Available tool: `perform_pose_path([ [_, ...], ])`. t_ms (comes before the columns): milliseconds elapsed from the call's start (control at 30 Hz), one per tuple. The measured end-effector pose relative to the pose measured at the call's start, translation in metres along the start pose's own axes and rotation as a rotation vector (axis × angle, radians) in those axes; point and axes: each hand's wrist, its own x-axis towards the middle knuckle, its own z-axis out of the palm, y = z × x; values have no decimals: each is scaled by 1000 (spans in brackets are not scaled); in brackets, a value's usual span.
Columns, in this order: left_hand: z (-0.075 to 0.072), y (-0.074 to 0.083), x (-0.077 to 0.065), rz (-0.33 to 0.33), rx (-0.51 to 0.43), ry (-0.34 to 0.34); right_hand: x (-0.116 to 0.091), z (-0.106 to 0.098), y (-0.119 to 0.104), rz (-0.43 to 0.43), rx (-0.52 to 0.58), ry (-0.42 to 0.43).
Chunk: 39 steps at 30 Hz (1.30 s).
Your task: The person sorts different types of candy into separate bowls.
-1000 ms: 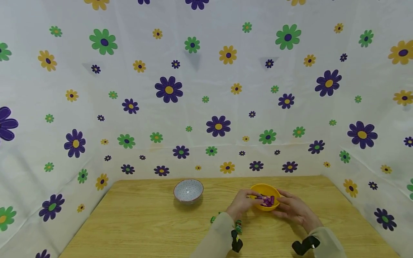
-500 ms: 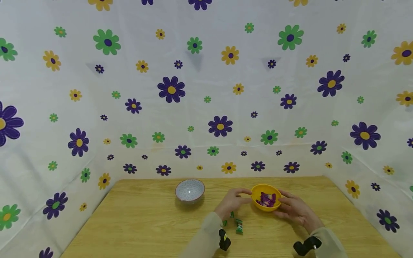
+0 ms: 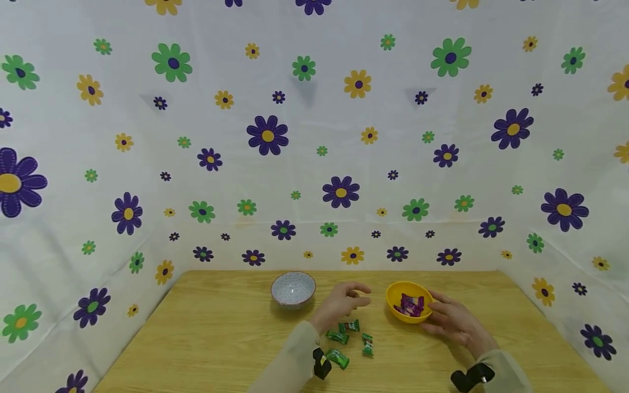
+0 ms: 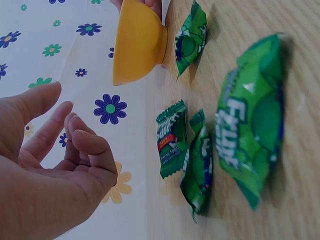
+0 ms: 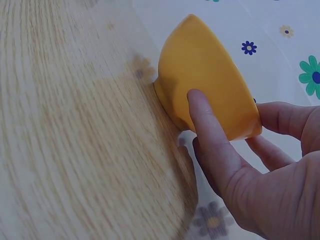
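Observation:
A yellow bowl [image 3: 393,311] with several purple-wrapped candies [image 3: 410,305] in it stands at the right of the table. My right hand [image 3: 457,323] holds its right side; the thumb [image 5: 207,125] lies along the outer wall and the other fingers are at the rim. My left hand [image 3: 341,303] is in the air left of the bowl, fingers loosely bent and nothing between them. Below that hand and beside its wrist lie several green-wrapped candies [image 3: 367,345], seen close in the left wrist view, where a large green candy [image 4: 250,120] is nearest the camera.
A pale patterned bowl [image 3: 293,289] with a dark red rim stands further left, near the back of the wooden table [image 3: 211,327]. White flower-print cloth [image 3: 314,164] hangs behind the table and along both sides.
My left hand has drawn back leftward out of the yellow bowl and away from the purple candies, uncovering the green candies. My right hand stays at the bowl. The view has turned slightly left.

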Motion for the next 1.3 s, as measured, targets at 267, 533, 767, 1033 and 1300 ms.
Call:
perform_pose_path([
  [267,-16,-9,-14,90,-14,15,-1,-5,6,5,13,22],
  [533,-44,-14,-26,137,-12,29,-3,-8,4,-4,5,24],
  [767,-74,-28,-38,108,16,73,-1,-3,-1,10,-12,41],
  [1033,-93,-28,-43,39,-52,169,1,-1,-2,-2,-23,49],
  [1300,-103,-33,-48,49,-46,375,-1,0,2,-44,-23,48],
])
